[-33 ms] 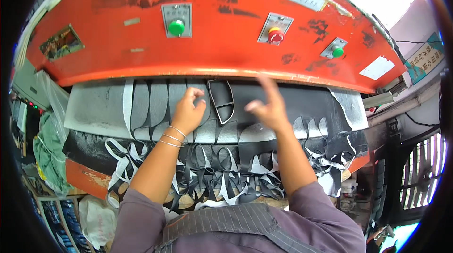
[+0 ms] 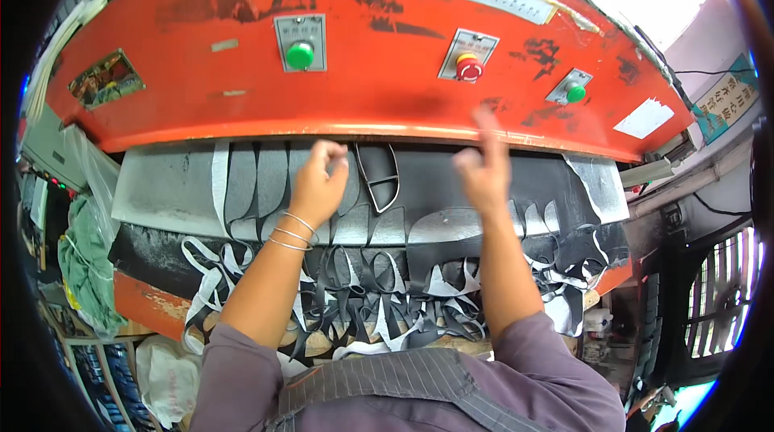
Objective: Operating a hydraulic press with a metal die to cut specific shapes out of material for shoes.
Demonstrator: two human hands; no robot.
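A cutting die (image 2: 380,180), a narrow metal-edged outline with a crossbar, stands on the black sheet material (image 2: 439,178) under the front edge of the red press. To the left of the die is my left hand (image 2: 320,180), its fingers loosely bent, apart from the thumb, with nothing seen between them. My right hand (image 2: 487,170) hovers off to the die's right, blurred, fingers stretched up toward the red panel (image 2: 387,101). Neither hand touches the die. Curved cut-outs (image 2: 272,178) mark the sheet on the left.
Tangled black and white offcut strips (image 2: 387,303) hang along the near edge. On the panel sit green push buttons (image 2: 300,55) (image 2: 576,93) and a red mushroom button (image 2: 469,69). A green cloth bundle (image 2: 87,259) and a white plastic bag (image 2: 168,380) lie at the left.
My right hand has moved up and to the right, away from the die. My left hand has shifted slightly left and up. The die stays in place.
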